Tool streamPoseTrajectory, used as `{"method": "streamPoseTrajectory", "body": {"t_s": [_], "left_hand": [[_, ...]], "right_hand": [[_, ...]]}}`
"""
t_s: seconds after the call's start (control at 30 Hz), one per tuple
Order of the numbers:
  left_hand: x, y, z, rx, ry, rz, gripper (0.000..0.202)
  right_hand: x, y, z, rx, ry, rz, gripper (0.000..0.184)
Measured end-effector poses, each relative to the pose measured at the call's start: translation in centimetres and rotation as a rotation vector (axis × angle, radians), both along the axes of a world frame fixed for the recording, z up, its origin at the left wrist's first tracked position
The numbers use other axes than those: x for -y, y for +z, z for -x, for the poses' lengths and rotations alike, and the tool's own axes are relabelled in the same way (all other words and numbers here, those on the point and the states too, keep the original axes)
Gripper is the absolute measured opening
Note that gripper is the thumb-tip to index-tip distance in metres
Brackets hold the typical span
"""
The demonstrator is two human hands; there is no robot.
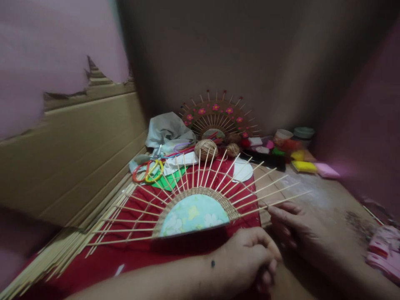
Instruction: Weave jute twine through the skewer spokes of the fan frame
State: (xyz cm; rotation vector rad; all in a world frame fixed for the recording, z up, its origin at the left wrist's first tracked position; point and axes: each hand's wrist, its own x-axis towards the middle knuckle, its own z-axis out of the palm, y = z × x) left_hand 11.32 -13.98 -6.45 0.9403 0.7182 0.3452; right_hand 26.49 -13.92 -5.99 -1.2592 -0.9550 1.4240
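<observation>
A half-round fan frame stands in front of me, with a light blue flowered centre [195, 216], a woven twine band [187, 193] and thin sticks [137, 194] spreading outward. A loose strand of twine crosses the sticks in a wider arc. At the lowest stick on the right, my right hand [293, 223] is closed in a pinch where the strand meets that stick. My left hand [254, 256] is below the fan's right corner, wrist bent and fingers curled in. Whatever its fingers hold is hidden.
Loose sticks [62, 250] lie along a cardboard sheet [78, 154] at left. Behind the fan are scissors [150, 171], a twine ball [206, 148], green paper [168, 179] and a flowered finished fan [215, 109]. Yellow [304, 166] and pink [326, 170] packets lie at right, near a pink object [384, 252].
</observation>
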Motion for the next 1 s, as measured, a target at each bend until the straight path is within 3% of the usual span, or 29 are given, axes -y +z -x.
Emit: {"method": "streamPoseTrajectory", "body": {"t_s": [0.33, 0.57, 1.0], "left_hand": [[-0.22, 0.01, -0.1, 0.128, 0.036, 0.127, 0.009], [-0.16, -0.33, -0.32, 0.199, 0.053, 0.192, 0.01], [-0.2, 0.28, -0.21, 0.319, 0.129, 0.096, 0.013]], "right_hand": [[0.1, 0.63, -0.02, 0.017, 0.001, -0.026, 0.033], [0.26, 0.74, -0.27, 0.026, 0.022, -0.013, 0.036], [0.44, 0.79, -0.23, -0.015, 0.048, -0.038, 0.025]]}}
